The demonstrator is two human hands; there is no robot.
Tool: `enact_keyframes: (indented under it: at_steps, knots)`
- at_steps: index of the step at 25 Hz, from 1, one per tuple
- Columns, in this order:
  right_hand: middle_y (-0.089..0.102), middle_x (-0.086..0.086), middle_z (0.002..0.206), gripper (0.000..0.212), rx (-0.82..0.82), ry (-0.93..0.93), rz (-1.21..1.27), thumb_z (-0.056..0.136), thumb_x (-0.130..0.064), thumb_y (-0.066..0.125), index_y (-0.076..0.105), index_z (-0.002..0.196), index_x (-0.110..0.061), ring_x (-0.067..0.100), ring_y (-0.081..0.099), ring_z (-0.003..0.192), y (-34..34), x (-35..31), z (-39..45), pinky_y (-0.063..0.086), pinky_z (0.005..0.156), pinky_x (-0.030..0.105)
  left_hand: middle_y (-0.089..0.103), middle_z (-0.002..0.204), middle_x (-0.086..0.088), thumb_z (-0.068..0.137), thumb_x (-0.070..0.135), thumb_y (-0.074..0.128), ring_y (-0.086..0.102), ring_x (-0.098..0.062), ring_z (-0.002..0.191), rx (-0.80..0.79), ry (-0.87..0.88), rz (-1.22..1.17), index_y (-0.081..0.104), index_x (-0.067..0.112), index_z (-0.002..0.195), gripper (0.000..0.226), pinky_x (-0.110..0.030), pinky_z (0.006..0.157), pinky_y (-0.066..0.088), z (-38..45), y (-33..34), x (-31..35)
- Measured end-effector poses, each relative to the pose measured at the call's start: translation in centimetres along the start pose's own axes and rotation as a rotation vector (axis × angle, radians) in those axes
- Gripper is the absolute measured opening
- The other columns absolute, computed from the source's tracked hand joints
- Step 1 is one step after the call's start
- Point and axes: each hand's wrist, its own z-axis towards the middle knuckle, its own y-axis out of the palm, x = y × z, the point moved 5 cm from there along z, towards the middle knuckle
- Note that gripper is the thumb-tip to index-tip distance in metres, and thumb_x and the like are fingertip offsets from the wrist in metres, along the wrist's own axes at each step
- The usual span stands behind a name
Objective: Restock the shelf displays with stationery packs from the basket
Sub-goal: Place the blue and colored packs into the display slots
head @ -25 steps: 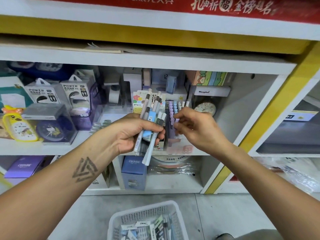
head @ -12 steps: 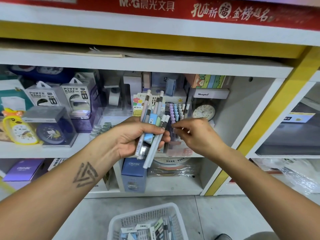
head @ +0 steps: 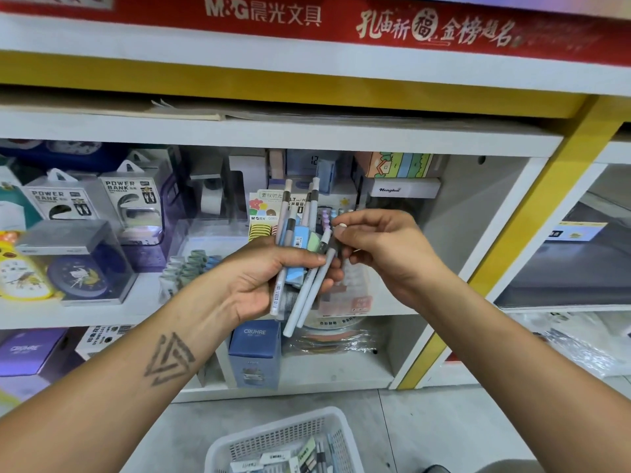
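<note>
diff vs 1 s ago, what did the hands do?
The right hand closed in from beside the shelf display onto the pens and now pinches one near its top. The left hand still grips the bundle in front of the shelf. The basket on the floor is unchanged.

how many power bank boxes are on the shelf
2. Both stand side by side at the left of the middle shelf: one power bank box further left, the other power bank box to its right. More may be hidden behind them.
</note>
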Motion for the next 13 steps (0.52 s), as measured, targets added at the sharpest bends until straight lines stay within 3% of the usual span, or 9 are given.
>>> enact_keyframes:
  at_steps: [3, 5, 9, 13]
  knots:
    - [0.068, 0.014, 0.074, 0.015, 0.118, -0.034, 0.062, 0.090, 0.005, 0.066, 0.072, 0.103, 0.004, 0.014, 0.056, 0.056, -1.6, -0.7, 0.4, 0.049, 0.054, 0.022, 0.069, 0.109, -0.030, 0.071, -0.006, 0.073, 0.070, -0.040, 0.102, 0.025, -0.019, -0.065, 0.071, -0.010, 0.106, 0.036, -0.049, 0.083, 0.059, 0.8, -0.1, -0.1]
    - [0.068, 0.013, 0.074, 0.014, 0.257, -0.101, 0.029, 0.091, 0.005, 0.063, 0.072, 0.102, 0.002, 0.013, 0.056, 0.055, -3.5, -1.5, 0.8, 0.049, 0.053, 0.022, 0.071, 0.103, -0.028, 0.068, -0.008, 0.073, 0.073, -0.035, 0.088, 0.062, -0.013, -0.097, 0.071, -0.013, 0.102, 0.034, -0.041, 0.071, 0.062, 1.2, -0.4, 0.0]
    - [0.067, 0.021, 0.085, 0.015, 0.426, -0.255, -0.480, 0.093, -0.003, 0.066, 0.063, 0.106, -0.010, 0.029, 0.066, 0.072, -6.5, -2.4, 1.8, 0.058, 0.070, 0.042, 0.071, 0.096, -0.026, 0.063, -0.008, 0.076, 0.073, -0.027, 0.074, 0.084, -0.001, -0.104, 0.070, -0.015, 0.101, 0.038, -0.032, 0.061, 0.061, 1.8, -0.4, 0.3]
    - [0.068, 0.004, 0.085, 0.009, 0.364, -0.313, -0.811, 0.095, -0.011, 0.063, 0.058, 0.100, -0.017, 0.023, 0.068, 0.079, -6.2, -1.1, 2.7, 0.058, 0.072, 0.044, 0.071, 0.097, -0.027, 0.064, -0.008, 0.076, 0.072, -0.029, 0.076, 0.087, 0.003, -0.088, 0.067, -0.015, 0.107, 0.045, -0.031, 0.061, 0.061, 2.3, -0.3, 0.3]
